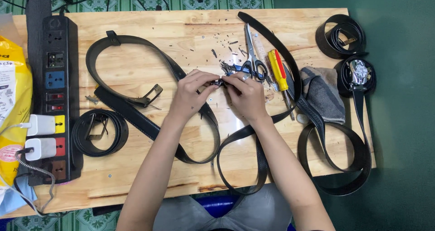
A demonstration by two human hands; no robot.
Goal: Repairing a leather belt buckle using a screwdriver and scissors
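My left hand (192, 93) and my right hand (247, 95) meet over the middle of a pale wooden table (199, 176). Both pinch a small dark buckle piece (219, 82) at the end of a black leather belt (199, 156) that loops down toward me. A second black belt (240, 179) curves below my right wrist and hangs past the table's front edge. Just beyond my right fingers lie black-handled scissors (252, 59) and a blue-handled tool (233, 69), partly hidden.
A yellow and red screwdriver (277, 70) and a grey cloth (324, 95) lie right. Coiled belts sit at left (100, 132) and far right (340, 36), one with a silver buckle (359, 71). A black power strip (56, 99) with chargers and a yellow bag (13, 95) line the left edge.
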